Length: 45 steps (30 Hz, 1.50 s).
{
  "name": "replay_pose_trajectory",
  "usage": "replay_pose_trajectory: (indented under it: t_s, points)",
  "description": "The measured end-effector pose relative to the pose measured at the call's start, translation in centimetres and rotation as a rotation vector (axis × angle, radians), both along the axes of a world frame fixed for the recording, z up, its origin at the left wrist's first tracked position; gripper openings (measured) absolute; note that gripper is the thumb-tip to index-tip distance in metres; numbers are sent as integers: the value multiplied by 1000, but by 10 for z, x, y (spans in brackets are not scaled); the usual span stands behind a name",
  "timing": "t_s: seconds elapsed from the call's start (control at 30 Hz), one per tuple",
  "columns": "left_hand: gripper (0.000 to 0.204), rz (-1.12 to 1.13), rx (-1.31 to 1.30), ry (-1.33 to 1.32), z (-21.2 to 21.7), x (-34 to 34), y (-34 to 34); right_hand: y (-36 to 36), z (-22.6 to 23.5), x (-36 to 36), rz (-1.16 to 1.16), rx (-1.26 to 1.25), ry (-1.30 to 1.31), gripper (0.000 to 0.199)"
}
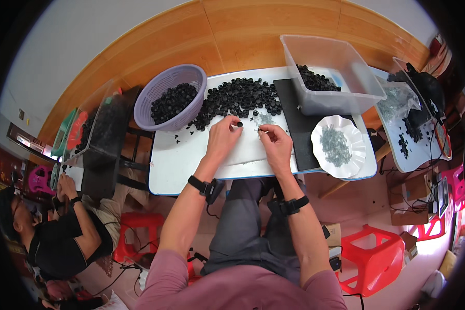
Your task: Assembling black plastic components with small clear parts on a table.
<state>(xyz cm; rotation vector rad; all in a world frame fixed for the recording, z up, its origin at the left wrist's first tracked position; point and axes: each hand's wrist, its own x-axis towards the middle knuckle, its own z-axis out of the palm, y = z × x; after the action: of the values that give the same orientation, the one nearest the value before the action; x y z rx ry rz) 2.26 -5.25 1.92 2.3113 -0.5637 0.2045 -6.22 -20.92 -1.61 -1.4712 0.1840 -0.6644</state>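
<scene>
My left hand [223, 136] is closed in a pinch on a small round black cap [239, 124] above the white table. Beside it, my right hand [277, 146] pinches something tiny, too small to name, at its fingertips. Between and just beyond the hands lies a little heap of clear small pieces [265, 119]. Farther back spreads a wide pile of black caps [243, 95]. More clear pieces [335, 146] fill the middle of a white scalloped dish [353, 164] to the right of my right hand.
A purple basket [141, 109] of black parts stands left on the white table [173, 173]. At right, a clear bin [341, 102] holds more, on a black mat [300, 132]. Another person [62, 243] works at far left. Red stools [380, 258] stand on the floor.
</scene>
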Motion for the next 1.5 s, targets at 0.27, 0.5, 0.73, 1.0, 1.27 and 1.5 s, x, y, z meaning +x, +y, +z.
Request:
replay_pose_trajectory:
  t_s: [0.27, 0.5, 0.73, 1.0, 1.27, 1.5]
  points:
    - [27, -43, -246, 37, -19, -43, 1, 6, 10, -3, 68, -136, 2, 15]
    - [26, -49, -305, 33, -21, -43, 0, 6, 11, -3, 89, -229, 72, 16]
    - [26, -77, -310, -30, -21, -45, 1, 8, 12, -3, 97, -307, 74, 15]
    - [28, -73, -337, 40, -22, -45, 1, 7, 9, -3, 123, -252, 134, 15]
    - [27, -46, -341, 211, -16, -45, 4, 5, 8, -4, 166, -243, 58, 15]
    - [26, -81, -388, 298, -15, -45, 5, 6, 5, -2, 101, -209, 54, 14]
